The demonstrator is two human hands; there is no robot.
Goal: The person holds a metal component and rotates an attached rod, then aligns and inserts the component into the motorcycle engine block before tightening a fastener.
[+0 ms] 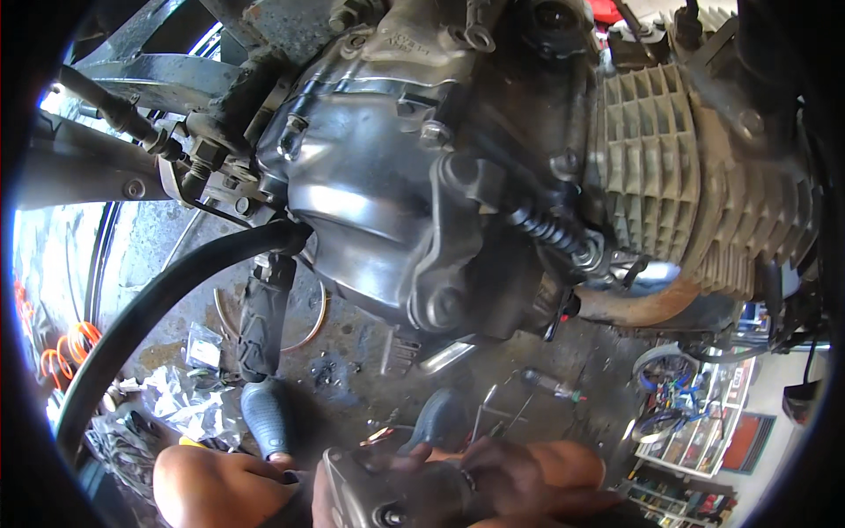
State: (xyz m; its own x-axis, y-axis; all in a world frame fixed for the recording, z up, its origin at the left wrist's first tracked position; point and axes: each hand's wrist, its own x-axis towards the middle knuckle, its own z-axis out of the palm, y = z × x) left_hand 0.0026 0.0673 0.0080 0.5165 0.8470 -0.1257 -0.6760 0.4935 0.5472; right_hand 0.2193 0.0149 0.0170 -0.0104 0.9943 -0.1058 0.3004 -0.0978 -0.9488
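Note:
At the lower edge, over my lap, I hold a grey metal engine cover (378,484) with a round hole low on its face. My left hand (320,503) shows only as a sliver along the cover's left side, gripping it. My right hand (509,473) is at the cover's right end with its fingers bent inward; motion blurs it, and whatever is between the fingers is hidden. Above both hands stands a motorcycle engine with a smooth silver side casing (352,185) and a coil spring (546,231) on a lever at its right.
The finned cylinder (651,158) and a curved exhaust pipe (642,304) are at the right. A black kickstart-like bar (167,308) arcs down at the left, near a rubber footpeg (261,326). Clear plastic bags (189,405) and a screwdriver (553,385) lie on the floor.

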